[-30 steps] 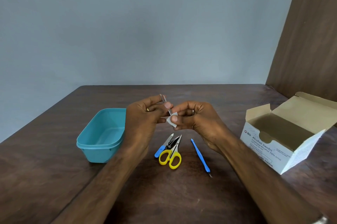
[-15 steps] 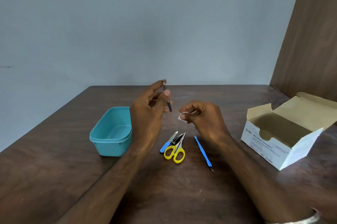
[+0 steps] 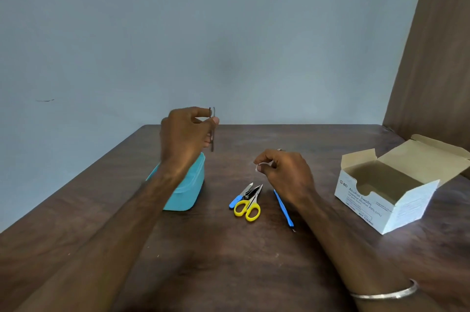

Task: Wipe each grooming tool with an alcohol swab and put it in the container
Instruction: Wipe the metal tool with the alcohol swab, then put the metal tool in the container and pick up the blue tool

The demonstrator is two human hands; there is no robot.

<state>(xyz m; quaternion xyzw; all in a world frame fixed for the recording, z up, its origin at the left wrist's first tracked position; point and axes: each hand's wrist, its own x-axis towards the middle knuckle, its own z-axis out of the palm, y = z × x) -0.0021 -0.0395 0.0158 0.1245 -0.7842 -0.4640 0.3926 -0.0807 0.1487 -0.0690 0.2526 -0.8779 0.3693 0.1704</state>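
Note:
My left hand [image 3: 184, 138] pinches a thin dark metal tool, probably tweezers [image 3: 212, 133], held upright above the teal plastic container [image 3: 189, 189], which my forearm partly hides. My right hand [image 3: 282, 172] is shut on a small white alcohol swab [image 3: 257, 167], low over the table to the right. On the table lie yellow-handled scissors [image 3: 248, 206], a blue-handled nail file [image 3: 239, 197] and a slim blue-handled pusher [image 3: 283, 207].
An open white cardboard box of alcohol swabs [image 3: 381, 199] stands at the right on the dark wooden table [image 3: 229, 261]. A brown wooden panel [image 3: 432, 57] rises at the back right. A grey wall runs behind the table.
The hands have parted: my left hand lifted the thin tool up and to the left, over the container. My right hand stayed low with the swab.

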